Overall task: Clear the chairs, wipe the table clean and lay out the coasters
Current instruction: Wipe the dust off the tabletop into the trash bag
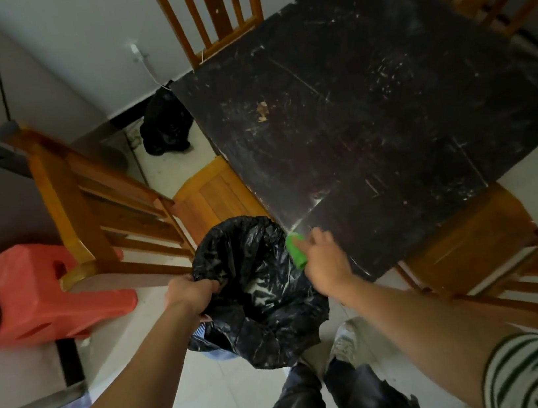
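The green cloth (295, 250), or perhaps a sponge, sits at the near corner of the dark surface (384, 101), right on its edge. My right hand (324, 261) grips it with curled fingers. Just below that corner I hold a bin lined with a black bag (263, 294). My left hand (192, 292) clutches the bag's rim on the side away from the cloth, so the mouth gapes under the edge.

I judge the wiping to be under way but not finished. I seem to be sweeping dirt off the corner into the bag, and a pale crumbly patch (262, 110) remains further in, among many scratches and streaks.

The wooden chair on my left (214, 194) and the one on my right (466, 238) show bare seats, so clearing looks done there. The two far chairs' seats are hidden.

I see no coasters anywhere, so laying them out is yet to come.
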